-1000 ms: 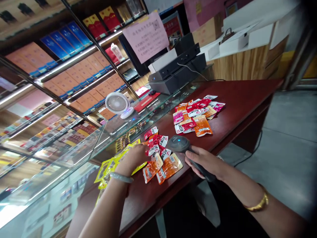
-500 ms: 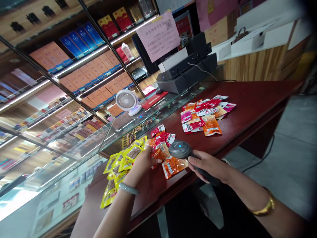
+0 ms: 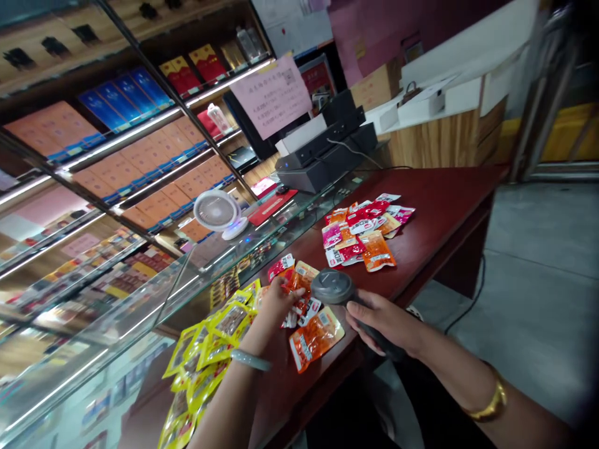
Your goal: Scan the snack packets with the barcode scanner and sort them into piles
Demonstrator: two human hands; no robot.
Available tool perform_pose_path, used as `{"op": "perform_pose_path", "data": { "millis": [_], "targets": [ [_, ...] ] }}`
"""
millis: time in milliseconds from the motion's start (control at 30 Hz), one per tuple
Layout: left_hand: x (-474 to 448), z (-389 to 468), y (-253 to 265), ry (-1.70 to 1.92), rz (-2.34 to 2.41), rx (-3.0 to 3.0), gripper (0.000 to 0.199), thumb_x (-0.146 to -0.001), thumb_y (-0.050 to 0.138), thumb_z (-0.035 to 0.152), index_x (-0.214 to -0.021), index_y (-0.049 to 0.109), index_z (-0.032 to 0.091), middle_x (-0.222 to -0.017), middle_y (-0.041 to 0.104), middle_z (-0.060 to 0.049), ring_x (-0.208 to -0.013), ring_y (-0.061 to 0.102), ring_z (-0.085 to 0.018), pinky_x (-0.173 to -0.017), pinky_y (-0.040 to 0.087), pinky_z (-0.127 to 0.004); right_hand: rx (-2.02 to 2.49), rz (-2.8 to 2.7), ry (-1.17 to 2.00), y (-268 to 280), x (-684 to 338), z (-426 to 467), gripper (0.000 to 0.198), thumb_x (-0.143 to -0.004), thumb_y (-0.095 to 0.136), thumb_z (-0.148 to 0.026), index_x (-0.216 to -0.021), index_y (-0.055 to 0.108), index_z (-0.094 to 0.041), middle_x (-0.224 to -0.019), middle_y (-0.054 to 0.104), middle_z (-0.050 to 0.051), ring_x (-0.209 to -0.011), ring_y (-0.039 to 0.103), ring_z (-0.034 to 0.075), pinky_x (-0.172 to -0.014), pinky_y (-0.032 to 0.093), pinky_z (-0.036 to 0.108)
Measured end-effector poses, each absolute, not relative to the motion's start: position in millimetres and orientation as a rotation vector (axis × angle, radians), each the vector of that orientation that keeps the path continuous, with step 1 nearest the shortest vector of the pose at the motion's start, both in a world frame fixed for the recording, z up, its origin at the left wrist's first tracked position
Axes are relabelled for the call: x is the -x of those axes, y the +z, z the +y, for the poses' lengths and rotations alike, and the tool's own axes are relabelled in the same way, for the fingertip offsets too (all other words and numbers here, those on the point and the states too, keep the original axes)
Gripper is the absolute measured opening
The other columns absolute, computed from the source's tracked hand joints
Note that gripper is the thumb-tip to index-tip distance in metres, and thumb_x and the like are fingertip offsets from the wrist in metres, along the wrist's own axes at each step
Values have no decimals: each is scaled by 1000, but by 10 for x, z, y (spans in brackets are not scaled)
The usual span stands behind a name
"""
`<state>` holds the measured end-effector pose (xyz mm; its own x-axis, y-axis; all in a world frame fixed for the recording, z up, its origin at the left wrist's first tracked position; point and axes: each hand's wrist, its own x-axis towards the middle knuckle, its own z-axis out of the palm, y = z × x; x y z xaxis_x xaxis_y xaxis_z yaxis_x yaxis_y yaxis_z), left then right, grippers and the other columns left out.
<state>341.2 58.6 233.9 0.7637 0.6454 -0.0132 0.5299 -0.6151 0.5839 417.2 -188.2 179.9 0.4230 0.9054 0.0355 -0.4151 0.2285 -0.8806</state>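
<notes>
My right hand (image 3: 379, 318) is wrapped round the handle of a dark grey handheld barcode scanner (image 3: 333, 287), its head tipped to the left. My left hand (image 3: 277, 302) pinches an orange snack packet (image 3: 304, 274) among a small group of red and orange packets. Beneath the scanner head, a larger orange packet (image 3: 316, 340) lies flat near the table's front edge. Beside my left forearm spreads a pile of yellow snack packets (image 3: 206, 349). Farther back on the right, several red, orange and pink packets (image 3: 365, 227) form another heap.
All the packets lie on a dark red wooden table (image 3: 444, 193). Along its far side runs a glass display counter (image 3: 187, 268) with a white fan (image 3: 218, 212) and a dark printer-like machine (image 3: 322, 153) on it. Shelves of boxed goods stand behind.
My left hand has lifted and turned the orange packet within the small group, showing red and white packets below it. The view has shifted, while the scanner stays in my right hand.
</notes>
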Motion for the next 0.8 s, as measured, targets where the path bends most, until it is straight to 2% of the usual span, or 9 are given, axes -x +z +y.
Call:
{"op": "perform_pose_path", "data": {
  "millis": [67, 167, 267, 367, 567, 700, 800],
  "targets": [
    [-3699, 528, 2295, 281, 818, -2148, 46, -69, 72, 49, -94, 48, 19, -56, 52, 8, -44, 48, -9, -44, 32, -20, 956, -602, 962, 1807, -4222, -1890, 37, -87, 58, -56, -83, 47, -22, -60, 48, -10, -31, 40, 3, -28, 33, 14],
    [-4154, 400, 2285, 245, 681, -1874, 44, -67, 75, 47, -87, 48, 18, -52, 50, 9, -39, 44, -5, -42, 30, -17, 984, -555, 898, 1806, -4300, -1913, 38, -85, 59, -58, -84, 46, -22, -61, 50, -10, -32, 41, 3, -28, 33, 14],
    [-4561, 259, 2339, 191, 587, -1688, 40, -65, 78, 38, -85, 51, 16, -53, 53, 7, -41, 48, -6, -44, 36, -17, 999, -521, 864, 1789, -4369, -1942, 38, -85, 58, -58, -85, 45, -22, -61, 50, -10, -31, 40, 3, -27, 33, 14],
    [-4838, 150, 2414, 134, 479, -1613, 38, -64, 79, 31, -90, 57, 15, -63, 60, 2, -51, 56, -8, -52, 43, -20, 1007, -502, 840, 1784, -4423, -1980, 36, -87, 57, -56, -86, 46, -22, -62, 50, -10, -32, 40, 3, -28, 34, 14],
    [-4617, 264, 2518, 196, 428, -2178, 36, -69, 74, 37, -96, 62, 15, -87, 68, -5, -75, 63, -15, -71, 49, -26, 987, -522, 853, 1818, -4458, -2090, 37, -86, 59, -56, -84, 47, -21, -62, 49, -10, -33, 40, 3, -29, 34, 14],
    [-3803, 383, 2544, -34, 476, -2857, 48, -68, 72, 50, -103, 65, 18, -104, 67, -10, -96, 62, -26, -86, 46, -37, 1004, -622, 936, 1793, -4439, -2137, 37, -86, 60, -55, -82, 47, -20, -66, 49, -8, -35, 42, 2, -30, 36, 14],
    [-3202, 302, 2510, -197, 597, -3123, 55, -68, 69, 58, -109, 63, 21, -114, 63, -12, -111, 56, -32, -93, 41, -43, 1058, -686, 1012, 1774, -4407, -2130, 38, -86, 59, -55, -81, 46, -20, -67, 50, -7, -35, 44, 2, -30, 35, 13]
  ]
}}
